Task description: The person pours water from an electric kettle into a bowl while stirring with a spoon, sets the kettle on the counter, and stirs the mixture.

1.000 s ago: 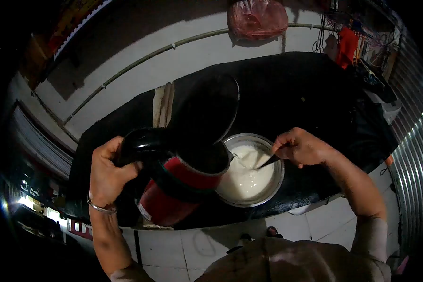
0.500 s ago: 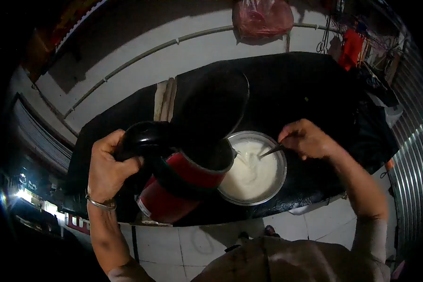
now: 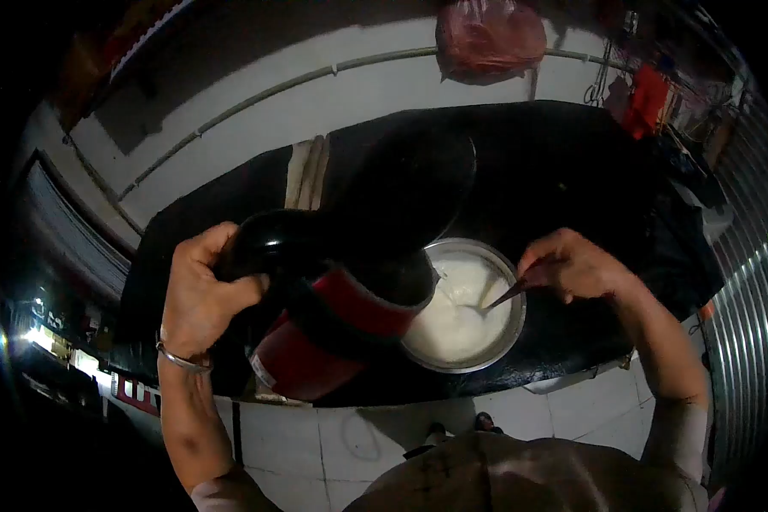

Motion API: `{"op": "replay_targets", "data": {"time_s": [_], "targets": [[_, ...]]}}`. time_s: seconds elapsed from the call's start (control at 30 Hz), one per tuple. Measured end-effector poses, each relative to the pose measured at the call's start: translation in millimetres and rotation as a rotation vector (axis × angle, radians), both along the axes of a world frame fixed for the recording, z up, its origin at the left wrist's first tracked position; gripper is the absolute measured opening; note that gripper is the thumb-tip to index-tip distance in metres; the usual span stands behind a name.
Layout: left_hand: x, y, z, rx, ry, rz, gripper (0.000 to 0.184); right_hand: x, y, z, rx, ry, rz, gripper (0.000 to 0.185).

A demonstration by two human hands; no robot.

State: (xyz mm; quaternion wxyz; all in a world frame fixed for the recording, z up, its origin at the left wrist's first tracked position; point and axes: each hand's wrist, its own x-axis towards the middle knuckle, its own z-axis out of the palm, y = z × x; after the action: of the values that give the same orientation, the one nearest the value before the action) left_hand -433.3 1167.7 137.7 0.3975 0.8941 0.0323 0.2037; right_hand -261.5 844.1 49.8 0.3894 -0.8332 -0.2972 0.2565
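Note:
My left hand [image 3: 209, 290] is wrapped round the black handle of a red and black kettle [image 3: 358, 305]. The kettle is tilted, its dark lid raised, and its spout is at the left rim of a metal bowl [image 3: 517, 328]. Creamy white liquid [image 3: 456, 328] fills much of the bowl. Over the bowl's right rim, my right hand [image 3: 567, 266] grips a dark-handled spoon [image 3: 505, 299], whose end dips into the liquid. Whether a stream runs from the spout is hard to tell.
A black-covered table [image 3: 538, 171] carries the bowl. Light strips [image 3: 307, 173] lie at its back left. A reddish plastic bag [image 3: 491, 38] hangs on the wall, with a red cloth [image 3: 647, 101] farther right. Corrugated metal [image 3: 755, 282] stands at the right, tiled floor [image 3: 358, 448] in front.
The view has shifted, so the table and wall sit farther right. The spoon has moved within the liquid, and its swirls look different. Both hands keep their grips.

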Motion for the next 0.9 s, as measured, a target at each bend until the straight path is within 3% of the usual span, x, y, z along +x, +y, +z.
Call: {"op": "replay_targets", "data": {"time_s": [0.23,0.37,0.43,0.57,0.77,0.9], "targets": [[2,-1,0,0.001,0.004,0.01,0.018,-6,18,-7,0.077,0.015,-0.06,0.009],[2,1,1,0.024,0.016,0.013,0.018,-1,4,1,-0.02,0.044,-0.002,0.01],[3,-2,-2,-0.037,0.002,0.001,0.017,0,6,4,-0.015,-0.016,-0.128,0.01],[4,-1,1,-0.047,0.039,-0.008,0.016,-5,10,-4,0.015,0.029,0.022,0.01],[5,-1,0,-0.041,0.022,-0.017,0.017,-1,5,2,0.0,-0.025,-0.111,0.012],[5,-2,1,-0.013,0.004,-0.023,0.017,-5,7,-2,0.041,-0.002,0.033,0.013]]}}
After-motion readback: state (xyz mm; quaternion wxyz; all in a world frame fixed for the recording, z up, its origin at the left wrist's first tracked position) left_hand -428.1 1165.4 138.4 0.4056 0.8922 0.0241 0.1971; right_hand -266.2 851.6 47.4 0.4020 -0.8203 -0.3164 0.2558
